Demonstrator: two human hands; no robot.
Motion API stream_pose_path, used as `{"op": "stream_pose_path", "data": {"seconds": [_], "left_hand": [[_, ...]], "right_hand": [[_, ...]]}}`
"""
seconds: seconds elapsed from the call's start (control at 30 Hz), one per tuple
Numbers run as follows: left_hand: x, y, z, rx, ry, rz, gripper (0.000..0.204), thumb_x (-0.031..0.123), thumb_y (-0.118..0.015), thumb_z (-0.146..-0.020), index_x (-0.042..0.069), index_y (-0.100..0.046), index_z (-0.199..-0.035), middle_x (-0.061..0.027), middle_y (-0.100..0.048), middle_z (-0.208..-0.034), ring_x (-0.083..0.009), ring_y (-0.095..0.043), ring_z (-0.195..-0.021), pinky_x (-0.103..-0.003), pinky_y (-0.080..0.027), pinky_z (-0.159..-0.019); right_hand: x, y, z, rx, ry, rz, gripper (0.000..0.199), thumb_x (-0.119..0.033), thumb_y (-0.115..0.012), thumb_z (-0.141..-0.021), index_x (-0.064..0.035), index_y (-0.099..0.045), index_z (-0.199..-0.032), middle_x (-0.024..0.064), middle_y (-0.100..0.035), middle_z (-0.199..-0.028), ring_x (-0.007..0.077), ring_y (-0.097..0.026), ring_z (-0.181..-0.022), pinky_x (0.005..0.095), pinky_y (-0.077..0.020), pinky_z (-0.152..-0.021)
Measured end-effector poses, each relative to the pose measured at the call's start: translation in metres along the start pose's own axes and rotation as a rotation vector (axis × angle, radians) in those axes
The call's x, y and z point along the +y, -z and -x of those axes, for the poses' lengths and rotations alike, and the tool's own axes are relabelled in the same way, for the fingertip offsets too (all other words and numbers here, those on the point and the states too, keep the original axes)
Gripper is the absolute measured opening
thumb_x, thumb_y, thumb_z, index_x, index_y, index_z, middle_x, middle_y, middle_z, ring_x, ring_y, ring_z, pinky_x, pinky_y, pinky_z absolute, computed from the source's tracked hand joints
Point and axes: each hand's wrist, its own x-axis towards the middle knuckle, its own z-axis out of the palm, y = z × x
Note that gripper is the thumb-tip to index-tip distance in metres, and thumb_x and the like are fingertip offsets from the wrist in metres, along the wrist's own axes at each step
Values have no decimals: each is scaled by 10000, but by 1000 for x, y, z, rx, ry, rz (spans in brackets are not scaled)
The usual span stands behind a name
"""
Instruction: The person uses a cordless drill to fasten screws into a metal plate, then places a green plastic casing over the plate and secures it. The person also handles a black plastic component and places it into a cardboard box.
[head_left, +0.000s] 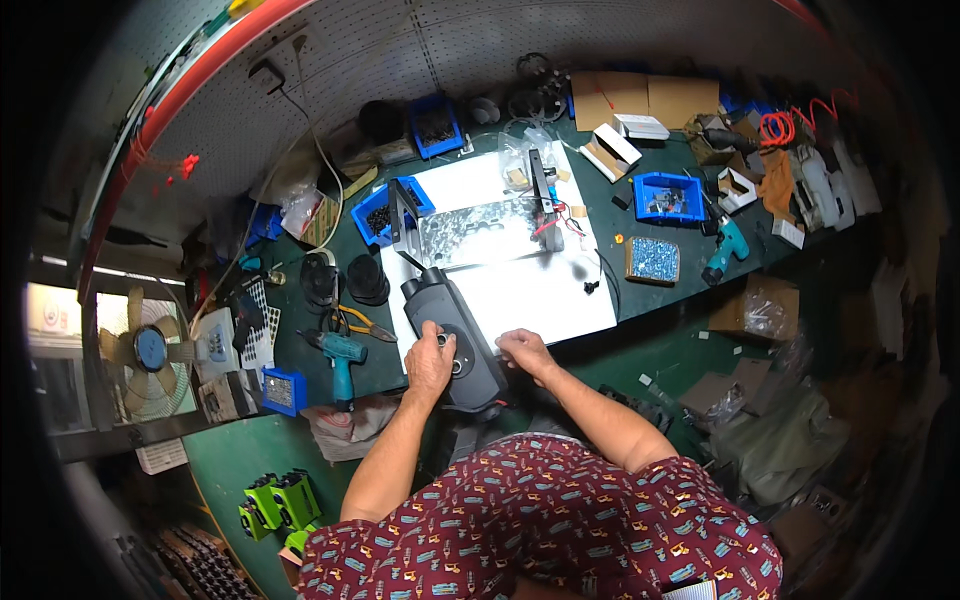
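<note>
A dark grey, elongated housing [465, 350] with two round stubs at its far end leans over the near edge of the lit white work surface [540, 300], close to my body. My left hand [430, 362] is closed on the housing's left side, its thumb and fingertips at the round fitting in its face. Beside the housing's right edge is my right hand [525, 354], its fingers curled together in a pinch. Whatever sits between those fingertips is too small to make out.
A teal cordless drill [342, 360] and orange-handled pliers [365, 322] lie to the left. Blue bins [670, 197] and a box of blue small parts [653, 260] stand on the bench. A second drill [725, 248] rests at right; green devices [280, 500] sit lower left.
</note>
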Motion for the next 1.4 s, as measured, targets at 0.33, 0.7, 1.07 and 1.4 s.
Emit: {"op": "stream_pose_path", "data": {"seconds": [0.33,0.7,1.07,1.4], "left_hand": [[59,101,25,195,-325,352,228,150,-773,-932,12,-599,-985,5,-510,-642,-71,-461,-586,-273,-394,-532],[121,201,78,135,-957,-4,424,129,-858,-744,27,-670,-1110,-112,-673,-984,-304,-672,-899,-410,-561,-822],[102,136,21,438,7,1222,207,173,-597,-1037,31,-628,-890,-36,-611,-738,-124,-559,-556,-300,-531,-539],[140,91,-28,-398,59,716,381,361,-595,-1053,61,-737,-867,7,-621,-685,-76,-521,-559,-270,-392,-489]], "right_hand": [[-76,-19,22,-809,-61,-622,671,-484,-789,-908,-37,-602,-1373,134,-693,-1295,234,-704,-1144,432,-588,-1000],[-179,-29,66,-926,100,-950,787,-544,-760,-875,10,-576,-1403,209,-705,-1270,323,-729,-1104,498,-607,-967],[-160,-18,83,-908,284,-1059,1059,-715,-685,-821,-61,-359,-1588,302,-449,-1544,392,-598,-1303,540,-539,-1073],[-180,24,99,-779,349,-993,951,-516,-913,-678,-7,-566,-1403,176,-698,-1279,333,-702,-1130,502,-599,-991]]}}
